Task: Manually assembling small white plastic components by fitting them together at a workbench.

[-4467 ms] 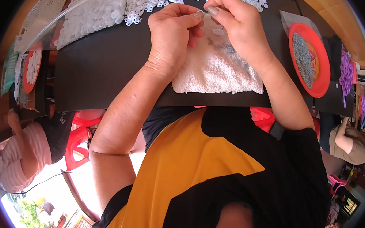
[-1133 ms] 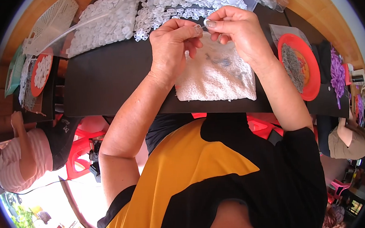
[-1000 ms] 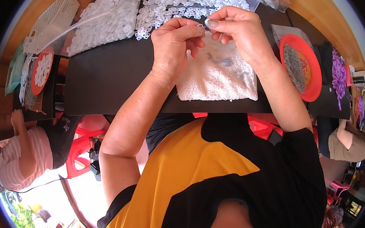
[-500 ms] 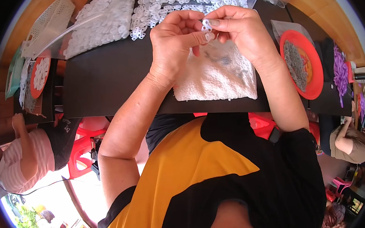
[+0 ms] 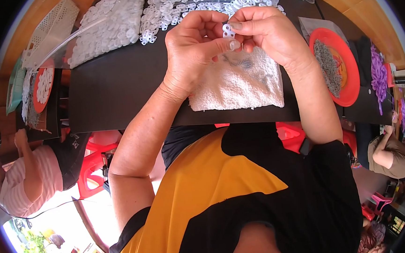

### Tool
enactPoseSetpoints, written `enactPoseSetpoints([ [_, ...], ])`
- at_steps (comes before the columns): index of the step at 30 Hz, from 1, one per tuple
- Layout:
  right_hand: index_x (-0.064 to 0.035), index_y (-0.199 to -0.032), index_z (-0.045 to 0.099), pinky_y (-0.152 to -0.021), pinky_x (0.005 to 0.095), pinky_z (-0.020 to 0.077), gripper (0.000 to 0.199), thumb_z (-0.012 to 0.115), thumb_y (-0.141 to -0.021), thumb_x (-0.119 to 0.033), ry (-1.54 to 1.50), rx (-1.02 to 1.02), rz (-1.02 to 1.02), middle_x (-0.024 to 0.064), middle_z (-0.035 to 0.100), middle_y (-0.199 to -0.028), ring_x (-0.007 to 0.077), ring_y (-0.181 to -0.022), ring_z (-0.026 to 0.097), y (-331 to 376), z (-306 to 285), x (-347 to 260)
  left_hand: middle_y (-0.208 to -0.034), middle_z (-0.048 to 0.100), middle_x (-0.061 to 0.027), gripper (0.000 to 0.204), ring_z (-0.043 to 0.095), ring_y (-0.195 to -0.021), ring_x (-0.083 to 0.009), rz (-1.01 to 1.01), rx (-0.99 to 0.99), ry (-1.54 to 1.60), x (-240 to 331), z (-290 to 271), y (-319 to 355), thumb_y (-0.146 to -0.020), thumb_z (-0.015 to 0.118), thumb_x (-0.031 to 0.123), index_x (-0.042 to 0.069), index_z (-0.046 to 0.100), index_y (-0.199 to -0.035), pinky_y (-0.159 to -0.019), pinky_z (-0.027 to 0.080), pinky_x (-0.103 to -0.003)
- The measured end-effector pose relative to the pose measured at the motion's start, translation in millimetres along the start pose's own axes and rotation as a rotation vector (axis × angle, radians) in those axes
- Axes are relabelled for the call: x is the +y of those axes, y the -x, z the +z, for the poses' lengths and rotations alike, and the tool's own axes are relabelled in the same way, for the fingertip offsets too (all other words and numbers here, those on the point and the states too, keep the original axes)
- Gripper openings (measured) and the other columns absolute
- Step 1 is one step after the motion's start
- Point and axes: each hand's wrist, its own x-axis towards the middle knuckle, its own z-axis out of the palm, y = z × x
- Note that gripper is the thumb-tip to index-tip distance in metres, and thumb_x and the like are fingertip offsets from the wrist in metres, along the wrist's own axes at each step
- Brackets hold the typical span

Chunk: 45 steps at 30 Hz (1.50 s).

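Your left hand [image 5: 190, 47] and right hand [image 5: 268, 32] meet over the far edge of the towel [image 5: 237, 89], both pinching 1 small white piece [image 5: 227, 30] with 2 holes showing. Right thumb sits on its right side, left thumb low against it, so the 2-sided pinch probably steadies something that small. Can't tell if anything else is tucked behind your fingers. Towel lies flat on the dark table [image 5: 116, 95] right below, likely a soft pad to catch drops; grey patch on it, unclear whether stain or small parts. Loose white pieces [image 5: 185, 12] spread just beyond your hands, probably for easy reach; clear bag [image 5: 106, 32] of more to their left looks like stock. Red dish [image 5: 352, 88] with thin grey bits [image 5: 326, 66] sits by your right forearm, presumably contained so they don't scatter. No brand, label or writing is legible.
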Motion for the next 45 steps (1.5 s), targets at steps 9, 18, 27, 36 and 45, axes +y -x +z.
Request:
enactPoseSetpoints([
  [9, -0.0020, -0.083, 0.066, -0.051, 0.0201, 0.0415, 0.018, 0.065, -0.086, -0.020, 0.049, -0.053, 0.021, 0.0026, 0.061, -0.066, 0.0114, -0.057, 0.060, 4.8, -3.1, -2.7, -0.083, 0.062, -0.0025, 0.028, 0.061, -0.078, -0.0083, 0.010, -0.034, -0.094, 3.5, 1.4, 5.7, -0.077, 0.074, -0.005, -0.002, 0.062, -0.102, -0.070, 0.054, -0.022],
  [18, -0.0009, -0.085, 0.067, -0.049, 0.0199, 0.0410, 0.020, 0.064, -0.087, -0.020, 0.059, -0.072, 0.021, 0.0027, 0.061, -0.065, 0.0112, -0.055, 0.059, 8.0, -1.5, -5.8, -0.085, 0.068, -0.0081, 0.026, 0.068, -0.076, -0.0123, 0.240, -0.106, -0.191, 0.4, 3.3, 7.0, -0.079, 0.074, -0.003, -0.002, 0.060, -0.101, -0.068, 0.056, -0.024],
  [27, 0.0020, -0.090, 0.063, -0.046, 0.0191, 0.0399, 0.021, 0.063, -0.089, -0.019, 0.060, -0.151, 0.043, 0.0031, 0.061, -0.068, 0.0113, -0.054, 0.059, 12.0, 2.0, -8.7, -0.087, 0.064, -0.0031, 0.030, 0.061, -0.080, -0.0088, 0.206, -0.116, -0.167, -1.1, -0.5, 11.2, -0.075, 0.077, -0.005, -0.001, 0.061, -0.100, -0.073, 0.051, -0.023],
  [36, 0.0024, -0.089, 0.063, -0.044, 0.0171, 0.0384, 0.021, 0.064, -0.087, -0.018, -0.080, -0.196, 0.027, 0.0040, 0.061, -0.067, 0.0099, -0.053, 0.058, 9.0, 8.4, 1.0, -0.080, 0.067, -0.0104, 0.019, 0.069, -0.074, -0.0177, 0.165, -0.137, 0.045, 2.0, -1.9, 12.7, -0.077, 0.074, -0.007, -0.004, 0.060, -0.090, -0.068, 0.057, -0.026],
  [45, -0.0024, -0.079, 0.067, -0.051, 0.0256, 0.0422, 0.017, 0.063, -0.086, -0.018, 0.313, -0.019, -0.084, 0.0026, 0.061, -0.064, 0.0112, -0.056, 0.058, 2.3, -3.8, -8.5, -0.077, 0.065, -0.0047, 0.021, 0.059, -0.062, -0.0088, 0.111, 0.145, -0.167, 21.5, -5.9, 3.3, -0.074, 0.070, -0.007, 0.001, 0.064, -0.092, -0.050, 0.043, -0.022],
])
